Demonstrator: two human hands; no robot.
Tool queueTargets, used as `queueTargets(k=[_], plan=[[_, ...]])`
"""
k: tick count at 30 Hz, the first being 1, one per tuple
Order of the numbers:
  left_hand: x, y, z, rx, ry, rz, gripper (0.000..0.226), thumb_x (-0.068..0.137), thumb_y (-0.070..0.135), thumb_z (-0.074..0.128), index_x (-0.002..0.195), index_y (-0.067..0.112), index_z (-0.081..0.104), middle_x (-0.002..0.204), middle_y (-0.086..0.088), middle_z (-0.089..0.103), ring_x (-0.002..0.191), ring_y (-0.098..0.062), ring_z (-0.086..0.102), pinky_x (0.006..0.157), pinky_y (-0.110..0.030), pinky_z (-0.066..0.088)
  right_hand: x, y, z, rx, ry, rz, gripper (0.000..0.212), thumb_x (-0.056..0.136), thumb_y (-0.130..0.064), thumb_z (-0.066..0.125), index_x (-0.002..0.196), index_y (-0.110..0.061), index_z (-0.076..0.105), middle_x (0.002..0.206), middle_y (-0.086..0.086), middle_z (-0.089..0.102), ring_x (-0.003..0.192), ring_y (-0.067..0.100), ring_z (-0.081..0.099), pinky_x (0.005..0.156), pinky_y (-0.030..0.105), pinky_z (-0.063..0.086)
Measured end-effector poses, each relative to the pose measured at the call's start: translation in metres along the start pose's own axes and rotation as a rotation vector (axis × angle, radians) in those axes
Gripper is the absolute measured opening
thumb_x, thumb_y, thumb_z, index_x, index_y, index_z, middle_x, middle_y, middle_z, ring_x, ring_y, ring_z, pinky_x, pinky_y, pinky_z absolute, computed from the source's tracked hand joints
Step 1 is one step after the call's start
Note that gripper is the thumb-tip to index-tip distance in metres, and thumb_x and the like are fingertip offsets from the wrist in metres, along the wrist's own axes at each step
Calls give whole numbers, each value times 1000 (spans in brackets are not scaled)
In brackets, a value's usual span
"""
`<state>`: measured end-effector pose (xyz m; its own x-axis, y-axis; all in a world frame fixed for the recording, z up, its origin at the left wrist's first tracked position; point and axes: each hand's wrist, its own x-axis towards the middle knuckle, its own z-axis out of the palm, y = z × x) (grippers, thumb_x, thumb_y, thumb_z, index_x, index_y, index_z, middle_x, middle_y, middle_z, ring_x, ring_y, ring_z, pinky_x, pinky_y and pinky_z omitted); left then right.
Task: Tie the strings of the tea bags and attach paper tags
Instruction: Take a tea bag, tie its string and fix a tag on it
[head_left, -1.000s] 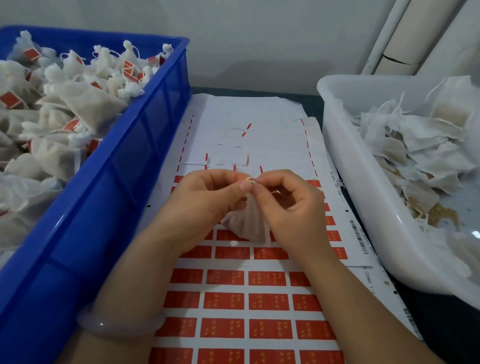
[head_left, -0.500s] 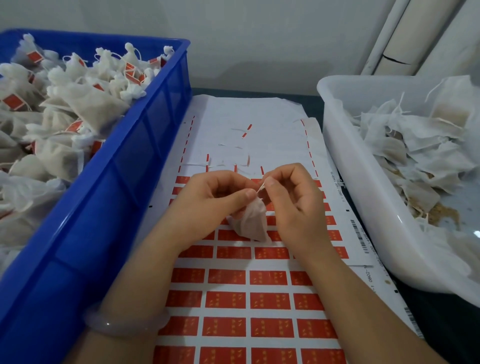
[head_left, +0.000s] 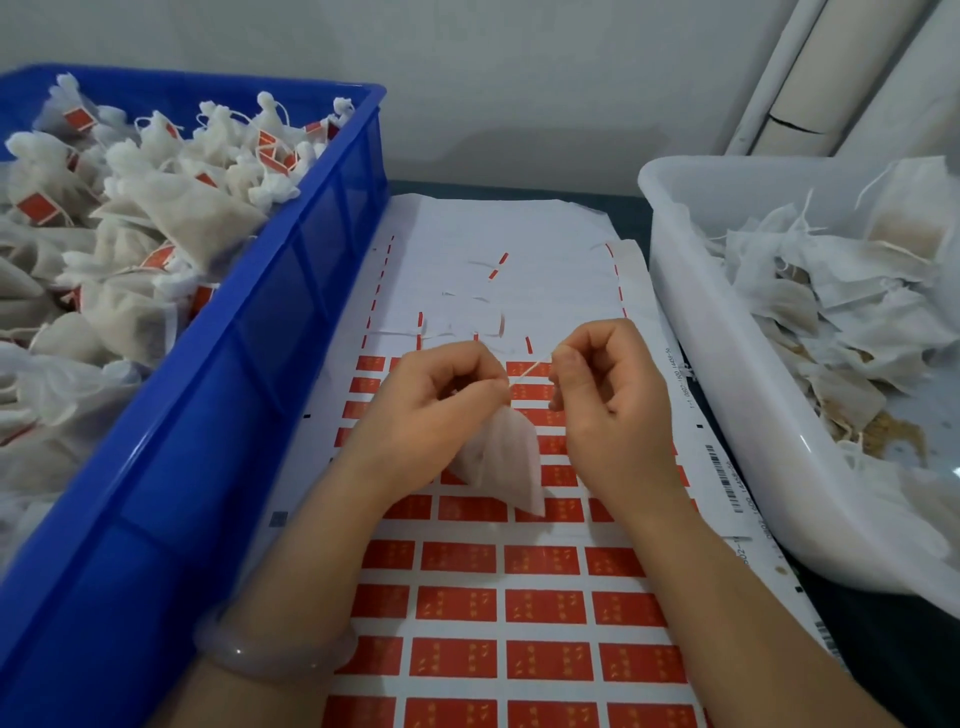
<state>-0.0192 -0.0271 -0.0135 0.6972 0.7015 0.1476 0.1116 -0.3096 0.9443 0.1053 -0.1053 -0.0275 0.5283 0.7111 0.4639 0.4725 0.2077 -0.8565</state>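
Here, from the head camera, looking down: left hand (head_left: 447, 410) curled, thumb and forefinger pinching the gathered neck of a tea bag (head_left: 506, 467). Just beside it, right hand (head_left: 608, 395) with fingers curled, pinching a thin string (head_left: 530, 368) drawn taut between the two hands. Both held above a tag sheet (head_left: 519, 603) of red labels, between a blue bin (head_left: 249, 395) of tied, tagged bags on the left and a white tub (head_left: 727, 415) of loose bags on the right. Pale bracelet (head_left: 270, 649) on the left wrist.

Likely step: cinching the knot at the neck. To do it well: hold the neck pinch firm and close to the knot. Pull the string straight away in one steady line, never jerked, so as not to tear the thin mesh or snap the thread. Leave enough free string for a tag. Cannot tell whether the knot is seated, hidden as it is by the fingertips.

Bag hanging tilted: neck up and away, at the left fingertips; broad bottom edge down, toward the wearer and slightly right. Long axis along that slant. String rising from the neck, up and rightward.
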Motion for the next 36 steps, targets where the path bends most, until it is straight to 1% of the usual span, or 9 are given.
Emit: queueTargets(k=[2, 5, 10, 15, 18, 21, 26, 29, 36], plan=[[-1, 0, 2, 24, 39, 20, 11, 77, 33, 61, 67, 29, 57, 68, 13, 61, 68, -6, 61, 54, -14, 49, 1, 1, -2, 36, -31, 50, 9, 89, -20, 51, 81, -25, 50, 73, -9, 58, 64, 3, 55, 61, 16, 48], [-2, -1, 5, 51, 88, 59, 12, 80, 26, 64, 72, 30, 58, 70, 18, 62, 72, -3, 61, 54, -12, 51, 2, 1, -3, 174, -19, 169, 15, 94, -10, 50, 82, -19, 53, 72, -7, 65, 64, 9, 60, 61, 21, 52], [-1, -3, 1, -73, 183, 9, 30, 89, 17, 56, 64, 32, 62, 73, 10, 64, 75, -8, 63, 57, -22, 52, 4, 1, -3, -17, -12, 104, 13, 92, -16, 54, 82, -24, 54, 70, -9, 60, 62, 1, 57, 59, 12, 47], [6, -14, -14, -201, 380, -139, 20, 91, 19, 51, 73, 24, 55, 72, 12, 66, 68, 0, 65, 52, -15, 50, 23, 9, -31, -137, 268, 253, 11, 96, -32, 45, 98, -28, 56, 82, -20, 64, 73, -7, 61, 58, 7, 47], [8, -16, -6, -108, 333, -186, 25, 93, 22, 50, 69, 28, 54, 65, 18, 64, 61, 6, 62, 47, -16, 47, 23, 20, -34, -417, 95, 404, 25, 99, -28, 41, 123, -29, 47, 114, -14, 57, 94, 0, 58, 79, 19, 45], [8, -18, -2, -21, 316, -205, 26, 93, 24, 51, 67, 28, 54, 53, 19, 59, 52, 7, 58, 55, -22, 42, 28, 25, -36, -614, -39, 475, 34, 98, -21, 43, 132, -21, 45, 132, -1, 52, 113, 16, 55, 88, 30, 45], [10, -19, -1, 52, 280, -250, 19, 92, 28, 53, 73, 26, 56, 72, 16, 64, 70, -5, 62, 55, -20, 43, 48, 29, -39, -784, -182, 487, 38, 93, -10, 51, 129, -20, 49, 131, 2, 51, 112, 20, 53, 94, 36, 46], [9, -19, -1, 83, 286, -252, 18, 93, 28, 51, 76, 26, 55, 70, 13, 62, 65, -7, 59, 54, -19, 41, 51, 35, -36, -848, -252, 468, 35, 91, -8, 52, 124, -21, 53, 129, 3, 48, 115, 20, 46, 102, 37, 42], [10, -21, 2, 136, 278, -249, 17, 94, 29, 49, 78, 26, 54, 78, 16, 61, 71, -6, 60, 52, -15, 39, 47, 42, -35, -834, -227, 442, 23, 94, -12, 48, 88, -27, 64, 117, -1, 48, 112, 19, 43, 101, 40, 41]])
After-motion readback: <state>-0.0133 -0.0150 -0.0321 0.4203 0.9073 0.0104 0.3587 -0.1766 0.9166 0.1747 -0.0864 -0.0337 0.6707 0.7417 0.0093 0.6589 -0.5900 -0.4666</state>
